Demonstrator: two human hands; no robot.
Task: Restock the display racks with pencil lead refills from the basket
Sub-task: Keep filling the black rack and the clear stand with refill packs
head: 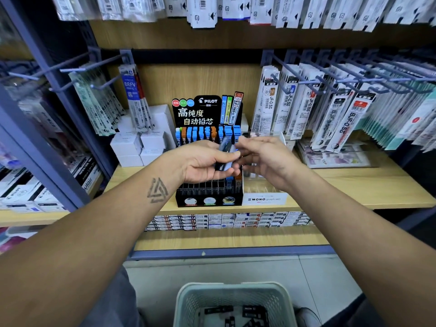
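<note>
Pencil lead refills [225, 156], a small dark-and-blue bunch, were held above the black Pilot display rack [208, 194] on the wooden shelf [354, 185]. The left hand [205, 161] gripped them, fingers and thumb curled around the bunch. The right hand [264, 156] met the bunch at its right side; its fingertips were blurred, so its grip could not be told. More refills lay in the pale green basket [233, 300] on the floor below.

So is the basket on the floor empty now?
No, not empty. The basket has several dark refill cases lying on its bottom.
</note>
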